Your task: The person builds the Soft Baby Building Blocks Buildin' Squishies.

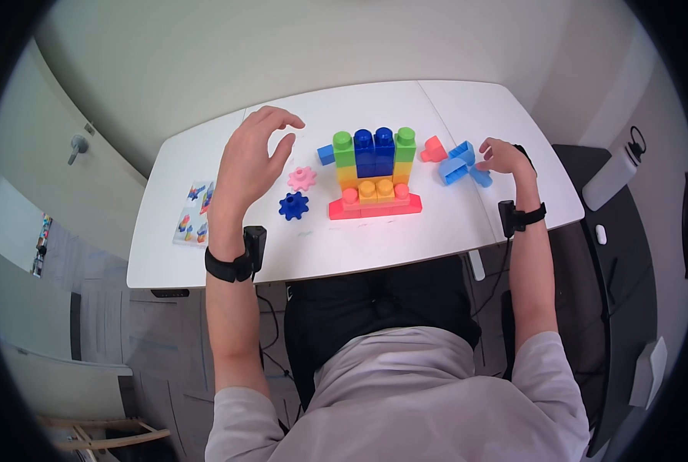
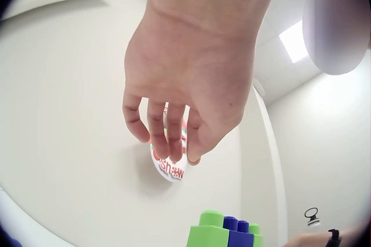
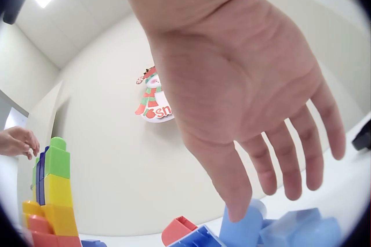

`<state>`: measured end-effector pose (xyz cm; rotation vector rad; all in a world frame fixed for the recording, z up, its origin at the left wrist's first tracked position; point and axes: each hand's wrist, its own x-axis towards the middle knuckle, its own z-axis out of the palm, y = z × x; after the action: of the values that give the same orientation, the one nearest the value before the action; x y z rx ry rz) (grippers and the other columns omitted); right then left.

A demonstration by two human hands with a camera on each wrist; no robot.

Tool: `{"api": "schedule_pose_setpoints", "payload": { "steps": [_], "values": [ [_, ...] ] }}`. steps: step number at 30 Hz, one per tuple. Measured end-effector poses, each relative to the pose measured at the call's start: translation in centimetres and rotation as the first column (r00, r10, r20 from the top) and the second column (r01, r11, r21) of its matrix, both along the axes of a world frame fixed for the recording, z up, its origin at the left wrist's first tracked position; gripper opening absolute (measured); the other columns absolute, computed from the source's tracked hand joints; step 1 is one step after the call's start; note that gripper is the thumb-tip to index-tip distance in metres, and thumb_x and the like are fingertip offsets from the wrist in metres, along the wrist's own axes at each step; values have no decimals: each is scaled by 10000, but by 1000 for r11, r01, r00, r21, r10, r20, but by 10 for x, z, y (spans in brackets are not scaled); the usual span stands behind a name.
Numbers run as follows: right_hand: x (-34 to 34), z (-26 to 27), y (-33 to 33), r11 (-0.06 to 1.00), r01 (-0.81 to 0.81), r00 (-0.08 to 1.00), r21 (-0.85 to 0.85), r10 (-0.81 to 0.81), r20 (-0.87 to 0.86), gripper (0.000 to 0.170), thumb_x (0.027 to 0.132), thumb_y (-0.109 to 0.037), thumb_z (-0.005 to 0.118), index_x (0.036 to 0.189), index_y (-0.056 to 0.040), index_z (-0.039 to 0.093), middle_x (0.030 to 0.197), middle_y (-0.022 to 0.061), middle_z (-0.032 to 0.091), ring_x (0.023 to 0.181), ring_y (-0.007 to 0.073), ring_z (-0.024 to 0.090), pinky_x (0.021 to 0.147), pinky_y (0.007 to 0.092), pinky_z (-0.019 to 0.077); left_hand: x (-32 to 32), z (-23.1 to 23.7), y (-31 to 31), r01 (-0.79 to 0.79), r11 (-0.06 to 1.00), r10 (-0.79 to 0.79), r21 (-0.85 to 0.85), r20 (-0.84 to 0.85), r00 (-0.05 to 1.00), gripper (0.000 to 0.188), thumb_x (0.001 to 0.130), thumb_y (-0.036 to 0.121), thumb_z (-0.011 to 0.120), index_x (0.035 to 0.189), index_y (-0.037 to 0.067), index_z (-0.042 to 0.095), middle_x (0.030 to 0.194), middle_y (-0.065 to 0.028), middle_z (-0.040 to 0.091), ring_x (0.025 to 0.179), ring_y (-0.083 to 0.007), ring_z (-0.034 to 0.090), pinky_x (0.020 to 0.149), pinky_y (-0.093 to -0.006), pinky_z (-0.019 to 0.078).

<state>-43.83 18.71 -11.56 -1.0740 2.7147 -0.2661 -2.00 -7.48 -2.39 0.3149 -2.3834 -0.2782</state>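
Note:
My left hand (image 1: 253, 158) hovers over the left of the table, fingers loosely bent and holding nothing. Below and right of it lie a pink gear-shaped piece (image 1: 302, 179) and a dark blue one (image 1: 293, 206). Mid-table stands a built block structure (image 1: 375, 209): red base, orange and yellow layers, green side columns and dark blue blocks (image 1: 375, 162) at the top centre. Over on the right, my right hand (image 3: 249, 85) hangs palm toward its camera with fingers extended, the thumb overlapping a light blue block (image 3: 240, 232). More light blue blocks (image 1: 453, 171) lie just left of that hand.
A small blue block (image 1: 325, 155) sits left of the structure and a red block (image 1: 433, 148) to its right. A printed picture sheet (image 1: 192, 223) lies at the table's left. A white bottle (image 1: 612, 179) stands on a dark surface beyond the table's right edge.

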Motion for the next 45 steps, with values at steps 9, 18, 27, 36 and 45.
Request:
{"api": "schedule_pose_setpoints", "payload": {
  "steps": [9, 18, 27, 36, 45],
  "values": [
    [-11, -11, 0, 999, 41, 998, 8, -41, 38, 613, 722, -283, 925, 1222, -59, 651, 1153, 139, 725, 1053, 285, 703, 914, 378, 555, 4, -15, -32, -126, 987, 122, 100, 46, 991, 159, 933, 68, 667, 1085, 76, 709, 1103, -43, 731, 994, -214, 676, 811, -351, 535],
    [-24, -28, -2, 996, 36, 995, 76, -43, 89, 654, 664, -275, 940, 1214, -60, 660, 1056, 113, 739, 923, 232, 715, 769, 344, 578, 1, -61, -78, -254, 955, 222, 156, 197, 955, 173, 933, 139, 679, 1099, 114, 721, 1161, -65, 727, 1055, -247, 699, 883, -399, 560],
    [-16, -25, -2, 992, 74, 982, 100, -90, 167, 682, 650, -271, 930, 1240, -63, 657, 1069, 120, 728, 928, 231, 712, 704, 336, 609, -5, -133, -118, -466, 881, 385, 87, 441, 811, 481, 923, 283, 739, 1353, 129, 590, 1284, -136, 682, 1162, -310, 677, 948, -436, 558],
    [-14, 0, 3, 992, 64, 992, 106, -75, 105, 589, 686, -189, 884, 1214, -53, 661, 1042, 106, 737, 867, 213, 723, 673, 340, 600, -8, -149, -119, -476, 879, 389, 21, 546, 742, 462, 894, 278, 765, 1291, 113, 595, 1222, -152, 706, 1129, -336, 685, 923, -453, 567],
    [-3, 4, 1, 971, -164, 965, -174, 121, -234, 388, 963, -141, 648, 1347, -83, 637, 1209, 213, 708, 1096, 351, 685, 961, 428, 532, -8, -134, -117, -349, 922, 287, 164, 313, 905, 429, 857, 195, 777, 1243, 90, 620, 1108, -186, 735, 1029, -365, 716, 890, -449, 575]
  ]
}}
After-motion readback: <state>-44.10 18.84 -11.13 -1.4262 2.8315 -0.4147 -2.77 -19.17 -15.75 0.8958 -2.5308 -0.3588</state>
